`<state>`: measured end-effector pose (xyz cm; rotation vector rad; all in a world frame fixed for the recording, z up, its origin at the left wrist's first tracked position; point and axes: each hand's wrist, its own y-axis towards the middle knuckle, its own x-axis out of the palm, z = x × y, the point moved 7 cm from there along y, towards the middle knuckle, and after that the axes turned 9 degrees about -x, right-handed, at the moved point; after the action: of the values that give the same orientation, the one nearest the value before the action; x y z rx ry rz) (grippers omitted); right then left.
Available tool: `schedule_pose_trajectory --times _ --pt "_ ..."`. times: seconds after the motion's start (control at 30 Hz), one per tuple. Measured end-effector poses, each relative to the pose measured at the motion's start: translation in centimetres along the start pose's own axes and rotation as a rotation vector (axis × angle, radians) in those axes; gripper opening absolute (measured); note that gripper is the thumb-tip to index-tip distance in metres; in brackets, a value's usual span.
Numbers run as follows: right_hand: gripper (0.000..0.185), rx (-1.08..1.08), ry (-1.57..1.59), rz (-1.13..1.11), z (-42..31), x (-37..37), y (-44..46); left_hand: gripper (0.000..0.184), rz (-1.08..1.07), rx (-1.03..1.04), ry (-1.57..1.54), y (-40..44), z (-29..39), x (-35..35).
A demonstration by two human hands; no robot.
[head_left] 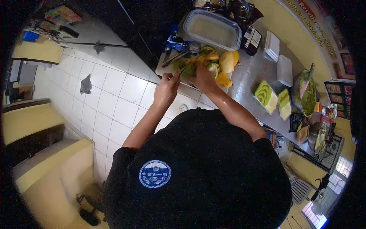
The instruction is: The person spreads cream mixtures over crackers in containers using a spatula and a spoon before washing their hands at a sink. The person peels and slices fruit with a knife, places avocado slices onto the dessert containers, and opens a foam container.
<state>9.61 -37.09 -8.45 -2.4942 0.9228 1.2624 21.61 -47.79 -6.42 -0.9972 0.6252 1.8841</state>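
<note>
My left hand (166,89) is closed around the handle of a knife (185,68), whose thin blade points toward the fruit. Beside it, my right hand (204,79) reaches down among the fruit; its fingers are smeared and partly hidden. Both hands are over a light cutting board (160,70) at the counter's near edge. Yellow mango pieces (227,62) lie right of my right hand, with green peels or fruit pieces (208,49) behind it. A large metal spoon (194,47) rests across the board's far left part.
A clear plastic tub (212,30) stands behind the board. On the metal counter (244,82) to the right are containers with green slices (265,95), white lidded boxes (272,45) and a bowl with green contents (308,93). A grey cloth (86,84) lies on the tiled floor.
</note>
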Motion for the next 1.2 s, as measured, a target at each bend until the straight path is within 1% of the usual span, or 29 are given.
schedule_pose_trajectory --times 0.1,0.17,0.2,0.33,0.4,0.67,0.73,0.8,0.9,0.97,1.0,1.07,1.1,1.17,1.2 --pt "0.063 0.051 0.049 -0.023 0.3 0.3 0.1 0.041 -0.013 -0.04 -0.016 -0.1 -0.5 0.3" --pt "0.063 -0.008 -0.061 -0.01 0.4 0.4 0.1 0.041 -0.02 -0.052 -0.006 0.0 -0.6 0.3" --pt "0.063 -0.008 -0.06 -0.011 0.5 0.5 0.2 0.04 -0.026 -0.062 0.003 0.0 -0.7 0.3" --pt "0.063 0.073 -0.048 -0.082 1.0 1.0 0.3 0.041 -0.062 -0.069 0.012 0.2 -1.2 0.8" --pt "0.063 0.1 -0.076 -0.105 1.2 1.1 0.3 0.038 0.001 0.012 0.005 0.2 -1.0 0.5" --pt "0.058 -0.007 0.001 0.028 1.1 1.0 0.4 0.036 -0.017 -0.004 0.0 0.5 -0.9 0.2" --pt "0.057 -0.014 -0.005 0.018 1.4 1.2 0.4 0.036 -0.007 0.007 -0.003 0.6 -1.1 0.4" --pt "0.057 -0.023 -0.011 0.008 1.4 1.2 0.4 0.043 -0.066 0.006 -0.005 0.8 -1.4 1.2" --pt "0.058 -0.035 -0.03 0.022 0.8 0.7 0.5 0.041 -0.074 0.025 0.013 0.8 -1.8 2.2" --pt "0.061 0.011 -0.144 -0.139 0.7 1.0 0.6 0.041 -0.083 0.018 0.055 0.4 -1.9 2.8" --pt "0.061 0.012 -0.148 -0.134 0.2 0.7 1.1 0.04 -0.09 0.006 0.099 0.3 -1.9 3.0" --pt "0.06 -0.382 -0.208 0.166 -3.3 -1.4 2.1 0.04 -0.076 0.008 0.087 0.2 -1.8 3.2" --pt "0.06 -0.378 -0.209 0.171 -3.2 -1.7 2.3 0.04 -0.064 0.007 0.077 0.1 -1.8 3.1" --pt "0.057 -0.426 -0.285 -0.161 -2.6 -0.4 3.5 0.041 -0.077 0.002 0.133 -0.1 -1.7 2.9" --pt "0.057 -0.42 -0.293 -0.149 -1.8 -0.7 4.2 0.042 -0.092 -0.01 0.184 0.0 -1.5 2.8"
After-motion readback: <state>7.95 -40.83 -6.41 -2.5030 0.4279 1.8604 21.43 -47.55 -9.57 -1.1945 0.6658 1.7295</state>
